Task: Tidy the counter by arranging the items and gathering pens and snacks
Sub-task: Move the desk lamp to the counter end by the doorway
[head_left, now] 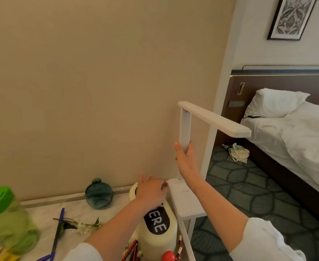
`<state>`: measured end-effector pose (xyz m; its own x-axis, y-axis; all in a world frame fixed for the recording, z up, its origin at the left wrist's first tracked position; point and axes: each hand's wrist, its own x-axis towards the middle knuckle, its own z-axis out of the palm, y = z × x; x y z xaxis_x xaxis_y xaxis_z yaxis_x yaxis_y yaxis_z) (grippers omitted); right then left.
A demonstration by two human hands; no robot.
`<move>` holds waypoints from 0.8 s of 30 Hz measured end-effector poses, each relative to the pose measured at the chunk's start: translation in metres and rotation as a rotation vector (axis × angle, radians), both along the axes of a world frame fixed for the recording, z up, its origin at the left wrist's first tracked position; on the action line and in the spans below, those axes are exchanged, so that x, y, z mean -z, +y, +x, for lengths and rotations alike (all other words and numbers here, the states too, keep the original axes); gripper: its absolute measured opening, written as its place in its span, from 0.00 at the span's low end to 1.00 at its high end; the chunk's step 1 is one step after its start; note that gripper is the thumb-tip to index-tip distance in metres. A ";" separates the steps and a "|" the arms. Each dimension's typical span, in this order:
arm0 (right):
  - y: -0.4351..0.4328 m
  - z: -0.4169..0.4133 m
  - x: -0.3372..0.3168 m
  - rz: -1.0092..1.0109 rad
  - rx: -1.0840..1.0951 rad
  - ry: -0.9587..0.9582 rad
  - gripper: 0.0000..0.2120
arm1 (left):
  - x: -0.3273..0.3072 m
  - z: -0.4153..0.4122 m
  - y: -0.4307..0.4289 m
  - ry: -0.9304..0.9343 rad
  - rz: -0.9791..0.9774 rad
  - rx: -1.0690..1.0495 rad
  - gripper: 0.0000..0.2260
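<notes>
Right hand [185,157] clamps its fingers round the lamp [211,117] post, centre frame. Left hand [151,191] rests flat-fingered on the cream box [158,236]. The lamp's base sits at the counter [44,210] edge, so a jerk could tip it off.

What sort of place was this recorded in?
Probably a hotel room, judging by the bed with white linen against a dark headboard that has built-in panels, the patterned carpet, and a framed print on the wall.
</notes>
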<state>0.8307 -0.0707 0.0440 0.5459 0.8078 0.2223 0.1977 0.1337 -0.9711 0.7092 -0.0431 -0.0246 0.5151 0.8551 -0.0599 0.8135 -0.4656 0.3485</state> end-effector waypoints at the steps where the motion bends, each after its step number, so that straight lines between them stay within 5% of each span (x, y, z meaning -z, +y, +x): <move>1: 0.002 0.001 0.004 -0.008 0.002 0.014 0.08 | 0.000 0.000 0.001 0.047 0.011 -0.001 0.16; 15: 0.020 -0.024 0.016 -0.043 -0.014 0.044 0.06 | -0.024 -0.018 0.013 0.507 -0.171 0.060 0.06; 22: 0.027 -0.040 0.022 -0.089 -0.063 0.052 0.07 | -0.033 -0.034 0.016 0.554 -0.352 0.074 0.09; 24: 0.029 -0.044 0.025 -0.110 -0.097 0.043 0.07 | -0.035 -0.035 0.017 0.534 -0.424 0.091 0.17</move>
